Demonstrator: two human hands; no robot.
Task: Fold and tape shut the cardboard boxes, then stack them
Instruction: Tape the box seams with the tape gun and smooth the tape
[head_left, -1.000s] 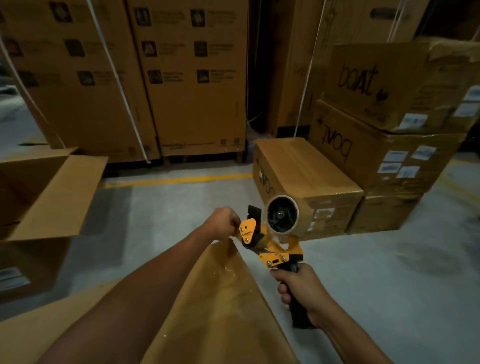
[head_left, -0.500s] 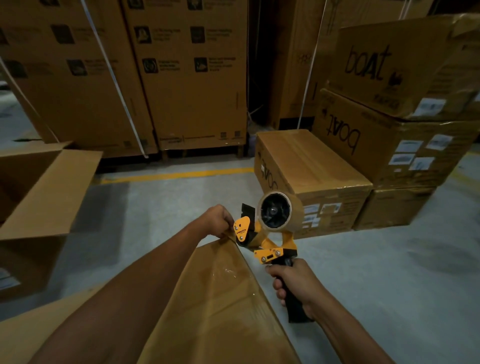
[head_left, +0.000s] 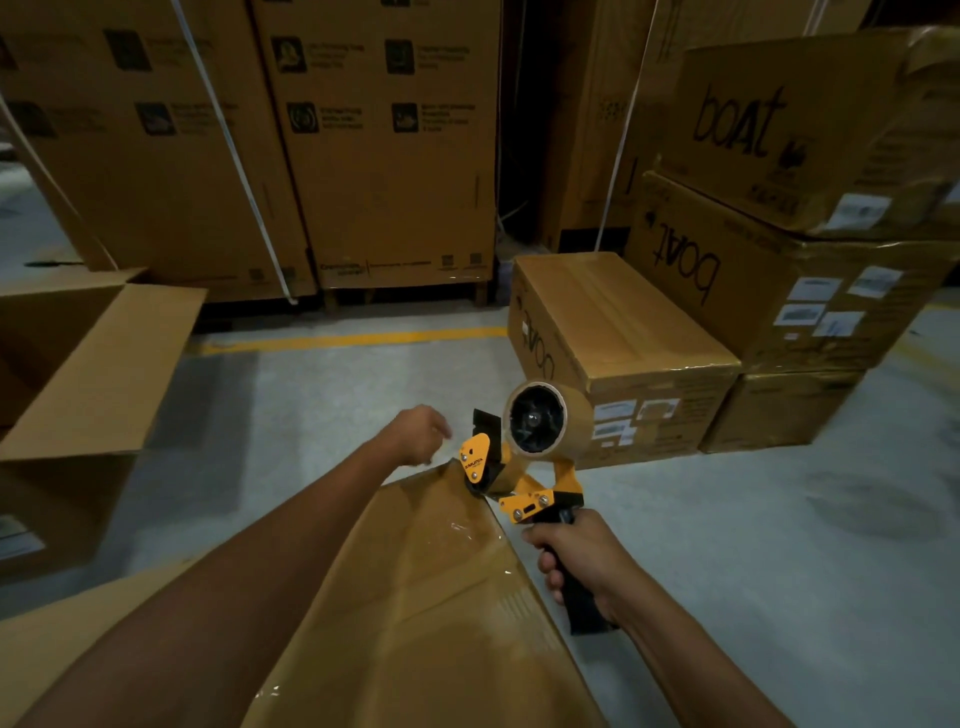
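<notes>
cardboard fills the lower frame: the box (head_left: 415, 597) is cut off by the bottom edge and partly hidden under the left forearm (head_left: 234, 597), so its full outline cannot be read. its long axis runs away from the person, far corner pointing up-frame, with glossy tape (head_left: 457, 530) on top. at that far corner sits the tape gun (head_left: 524, 467), mouth touching the box edge, roll facing the camera, handle trailing back off the box's right side. the right hand (head_left: 576, 561) wraps its fingers round that black handle. the left hand (head_left: 421, 434), blurred, hovers just above the far corner, fingers hanging loosely and holding nothing. beyond the box lies a sealed carton (head_left: 613, 332); left of the box stands an open carton (head_left: 78, 374), cropped.
</notes>
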